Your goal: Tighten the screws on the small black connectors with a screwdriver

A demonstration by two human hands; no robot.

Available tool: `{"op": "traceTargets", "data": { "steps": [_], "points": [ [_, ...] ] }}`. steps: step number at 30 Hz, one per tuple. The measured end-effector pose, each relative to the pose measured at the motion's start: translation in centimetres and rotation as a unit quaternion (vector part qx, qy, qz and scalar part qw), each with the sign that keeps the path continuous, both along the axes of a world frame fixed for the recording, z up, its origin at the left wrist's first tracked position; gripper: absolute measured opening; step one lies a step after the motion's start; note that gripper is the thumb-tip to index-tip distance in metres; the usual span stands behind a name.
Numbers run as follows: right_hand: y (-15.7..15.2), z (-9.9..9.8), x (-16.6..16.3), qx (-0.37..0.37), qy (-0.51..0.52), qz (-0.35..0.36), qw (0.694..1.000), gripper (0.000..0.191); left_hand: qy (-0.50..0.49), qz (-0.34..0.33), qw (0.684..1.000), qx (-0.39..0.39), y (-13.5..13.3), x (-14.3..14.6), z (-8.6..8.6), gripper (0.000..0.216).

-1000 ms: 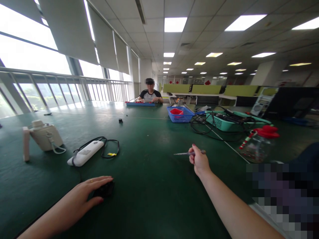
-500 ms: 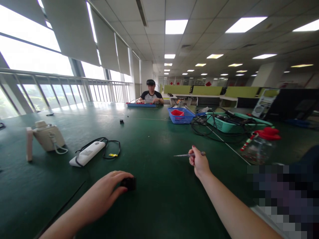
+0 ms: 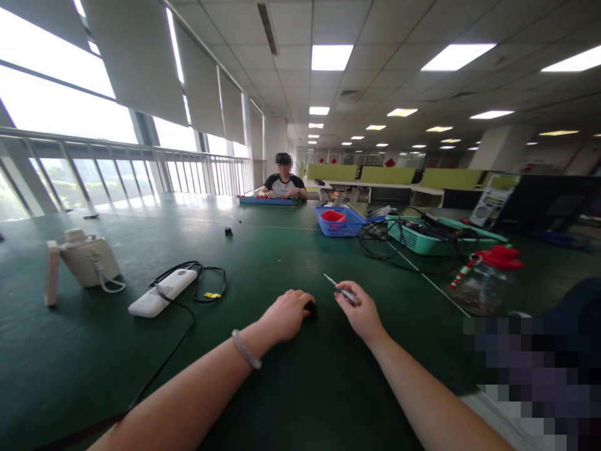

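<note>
I'm watching the left hand, half-curled round a small black object, bringing it from lower left to just below frame centre — the right hand is gripping a screwdriver, tip now angling upper left. Both things are sitting nearer, not touching.

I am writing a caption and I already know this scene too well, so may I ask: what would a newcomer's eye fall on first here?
Probably the right hand, just right of centre, holding a thin pointed tool, with the left hand nearby gripping a small black object. Next comes the bright red lid at the right. Across the green table sits a person behind a blue tray.
</note>
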State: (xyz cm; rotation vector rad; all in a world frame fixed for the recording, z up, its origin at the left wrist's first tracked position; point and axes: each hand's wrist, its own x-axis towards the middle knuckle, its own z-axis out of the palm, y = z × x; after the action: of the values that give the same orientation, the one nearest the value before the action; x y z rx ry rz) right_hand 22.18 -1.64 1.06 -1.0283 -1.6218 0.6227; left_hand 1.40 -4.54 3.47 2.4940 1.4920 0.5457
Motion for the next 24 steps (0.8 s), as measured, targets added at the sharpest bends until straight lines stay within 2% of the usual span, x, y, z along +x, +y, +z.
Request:
{"op": "traceTargets", "data": {
  "steps": [3, 5, 7, 9, 13, 17, 19, 24],
  "points": [
    [-0.8, -0.3, -1.2, 0.124, -0.197, -0.018, 0.972, 0.018, -0.01, 0.019, 1.0, 0.018, 1.5, -0.3, -1.2, 0.027],
    [-1.2, -0.4, -2.0, 0.162, -0.296, -0.003, 0.941, 0.021, -0.023, 0.021, 0.999, 0.028, 2.0, -0.5, -1.7, 0.027],
    [-1.3, -0.4, -2.6, 0.175, -0.351, 0.014, 0.92, 0.021, -0.044, 0.029, 0.998, 0.026, 2.3, -0.7, -2.0, 0.031],
    [-1.4, -0.4, -2.7, 0.169, -0.356, 0.014, 0.919, 0.02, -0.07, 0.047, 0.996, 0.013, 2.6, -1.0, -2.3, 0.037],
    [-1.7, 0.1, -2.5, 0.154, -0.289, 0.006, 0.945, 0.019, -0.101, 0.064, 0.993, -0.007, 3.0, -1.5, -2.6, 0.044],
    [-3.0, 1.1, -2.5, 0.179, -0.253, 0.062, 0.949, 0.021, -0.104, 0.075, 0.992, -0.015, 2.9, -1.5, -2.4, 0.045],
    [-3.8, 1.6, -2.7, 0.196, -0.245, 0.082, 0.946, 0.021, -0.109, 0.074, 0.991, -0.021, 2.8, -1.4, -2.3, 0.044],
    [-5.0, 2.2, -3.0, 0.219, -0.3, 0.106, 0.923, 0.013, -0.135, 0.075, 0.988, -0.028, 2.9, -1.4, -2.6, 0.045]
  ]
}}
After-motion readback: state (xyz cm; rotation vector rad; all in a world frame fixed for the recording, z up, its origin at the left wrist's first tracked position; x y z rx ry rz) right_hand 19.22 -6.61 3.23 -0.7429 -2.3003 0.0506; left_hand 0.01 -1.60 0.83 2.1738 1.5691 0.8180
